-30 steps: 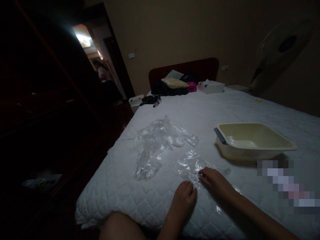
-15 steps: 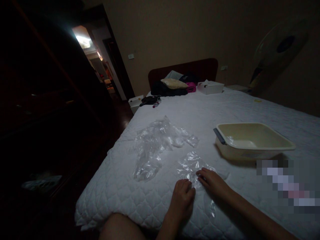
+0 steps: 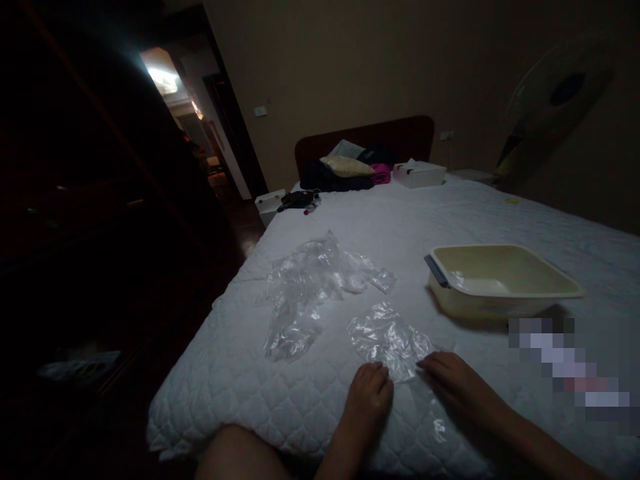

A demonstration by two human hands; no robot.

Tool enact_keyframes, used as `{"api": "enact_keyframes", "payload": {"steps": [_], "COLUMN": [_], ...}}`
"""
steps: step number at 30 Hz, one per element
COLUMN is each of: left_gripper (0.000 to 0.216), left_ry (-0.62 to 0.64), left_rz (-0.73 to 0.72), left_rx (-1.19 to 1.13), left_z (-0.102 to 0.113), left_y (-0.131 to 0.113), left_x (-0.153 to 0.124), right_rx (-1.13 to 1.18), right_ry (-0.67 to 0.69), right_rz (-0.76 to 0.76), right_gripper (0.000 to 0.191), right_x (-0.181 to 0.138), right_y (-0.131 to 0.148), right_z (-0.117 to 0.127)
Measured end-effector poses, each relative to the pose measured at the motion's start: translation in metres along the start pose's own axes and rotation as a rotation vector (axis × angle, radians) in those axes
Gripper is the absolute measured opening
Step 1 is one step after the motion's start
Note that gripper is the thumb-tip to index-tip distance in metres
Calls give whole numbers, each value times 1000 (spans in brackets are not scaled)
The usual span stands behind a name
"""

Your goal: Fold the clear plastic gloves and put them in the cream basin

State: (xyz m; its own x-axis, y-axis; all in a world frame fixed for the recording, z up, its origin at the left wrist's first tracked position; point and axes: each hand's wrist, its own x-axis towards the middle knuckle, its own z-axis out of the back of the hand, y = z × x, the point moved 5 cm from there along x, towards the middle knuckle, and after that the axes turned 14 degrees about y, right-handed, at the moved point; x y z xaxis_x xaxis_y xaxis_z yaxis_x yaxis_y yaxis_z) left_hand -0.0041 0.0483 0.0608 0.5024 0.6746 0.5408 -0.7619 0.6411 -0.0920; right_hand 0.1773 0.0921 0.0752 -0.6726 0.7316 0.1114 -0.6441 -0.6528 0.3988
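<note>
A crumpled clear plastic bag (image 3: 389, 339) lies on the white quilted bed (image 3: 250, 373) in front of me. My left hand (image 3: 367, 399) rests on the quilt at the bag's near edge, fingers curled down onto the plastic. My right hand (image 3: 453, 381) lies flat just to the bag's right, fingertips touching its edge, fingers stretched out. More clear plastic shows under my right forearm. A bigger heap of clear plastic bags (image 3: 310, 287) sits farther off to the left.
A cream plastic basin (image 3: 500, 283) with a dark handle stands on the bed at right. Dark clothes, a pillow and a white box (image 3: 419, 173) lie by the headboard. A standing fan (image 3: 555, 100) is at right. My knee (image 3: 235, 457) is below.
My right hand has slid off the bag toward the right and nearer to me, and more of the bag shows flat. The left hand has barely moved.
</note>
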Motion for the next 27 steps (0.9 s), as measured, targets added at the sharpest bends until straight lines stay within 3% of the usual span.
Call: {"api": "enact_keyframes", "payload": {"steps": [9,18,22,27], "left_gripper": [24,20,20,18], "left_ry": [54,111,46,84], "left_rz": [-4,-57,-106,-131], "left_rx": [1,97,87,95], "left_z": [2,-27,-21,-19], "left_y": [-8,-17,-17,-16], "left_x": [1,7,4,2], "right_rx": [-192,-255,-267,-244], "right_ry": [-76,-92,-48,-51], "right_rz": [114,164,174,209], "right_gripper": [35,35,37,35], "right_x": [-29,-27,-29,-32], "right_y": [5,2,2,8], "right_z": [-18,-23,-26,-24]}}
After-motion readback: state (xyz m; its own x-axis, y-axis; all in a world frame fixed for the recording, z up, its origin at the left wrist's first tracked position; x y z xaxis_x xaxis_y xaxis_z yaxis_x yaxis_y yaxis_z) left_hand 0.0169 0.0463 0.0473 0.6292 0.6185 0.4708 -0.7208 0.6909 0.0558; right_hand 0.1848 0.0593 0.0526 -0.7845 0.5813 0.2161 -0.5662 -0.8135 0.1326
